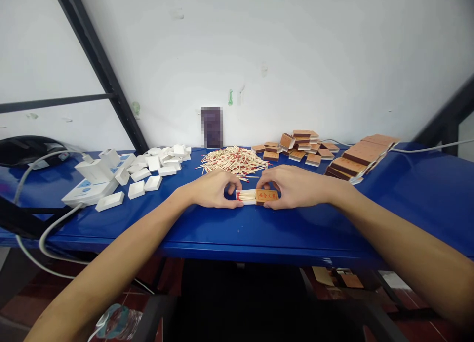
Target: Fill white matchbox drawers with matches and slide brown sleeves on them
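Observation:
Over the blue table, a white matchbox tray (246, 195) full of red-tipped matches sits partly inside a brown matchbox sleeve (267, 195). My left hand (218, 189) pinches the tray's left end between thumb and fingers. Around the sleeve, the thumb and fingers of my right hand (292, 186) are closed at its right part. The sleeve covers roughly the right half of the tray; match heads show at the left end. Just behind my hands lies a heap of loose matches (235, 160).
White empty trays (146, 166) lie scattered at the left beside a white power strip (89, 189) with cables. Brown sleeves (296, 147) are piled at the back right, and a stack of flat sleeves (365, 154) leans farther right. The blue table's front edge (252, 250) runs before me.

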{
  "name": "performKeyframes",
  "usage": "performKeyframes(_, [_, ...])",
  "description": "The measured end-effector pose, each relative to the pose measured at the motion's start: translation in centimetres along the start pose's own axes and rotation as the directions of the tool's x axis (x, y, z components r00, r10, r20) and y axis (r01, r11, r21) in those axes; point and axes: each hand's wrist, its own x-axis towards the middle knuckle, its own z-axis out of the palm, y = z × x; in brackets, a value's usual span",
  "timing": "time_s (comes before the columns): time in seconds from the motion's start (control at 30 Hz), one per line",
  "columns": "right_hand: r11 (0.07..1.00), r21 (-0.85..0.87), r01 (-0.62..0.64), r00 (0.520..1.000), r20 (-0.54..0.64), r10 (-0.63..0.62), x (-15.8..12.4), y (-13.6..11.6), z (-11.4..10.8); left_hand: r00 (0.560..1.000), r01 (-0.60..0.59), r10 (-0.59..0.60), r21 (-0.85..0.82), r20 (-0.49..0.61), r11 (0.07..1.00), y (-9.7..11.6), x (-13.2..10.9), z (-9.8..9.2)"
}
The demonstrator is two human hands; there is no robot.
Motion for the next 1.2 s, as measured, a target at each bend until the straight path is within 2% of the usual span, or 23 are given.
performKeyframes(0.2, [0.998,0.05,0.041,0.999,0.006,-0.041,0.11,0.07,-0.06,1.0,0.027,-0.025,-0.097,0.018,0.995,-0.03,-0.06,0.13])
performKeyframes(0.5, [0.993,0.1,0.054,0.998,0.005,-0.055,0.2,0.03,-0.22,1.0,0.003,-0.005,-0.211,-0.007,0.977,-0.31,-0.08,0.51])
performKeyframes(0.67, [0.99,0.115,0.086,0.996,-0.04,-0.082,0.19,0.23,-0.02,0.999,0.0,-0.008,-0.213,-0.037,0.977,-0.52,-0.21,0.63])
performKeyframes(0.9, [0.985,0.163,0.06,0.998,0.01,-0.062,0.12,0.44,-0.04,0.999,-0.009,-0.001,-0.181,-0.054,0.983,-0.31,-0.22,0.69])
performKeyframes(1.1, [0.981,0.18,0.078,0.997,-0.038,-0.072,0.16,0.44,0.02,0.998,-0.018,0.008,-0.163,-0.058,0.986,-0.54,-0.27,0.84])
performKeyframes(1.2, [0.979,0.195,0.057,0.998,-0.023,-0.054,0.19,0.64,0.05,0.998,-0.008,-0.002,-0.158,-0.063,0.987,-0.58,-0.2,0.92])
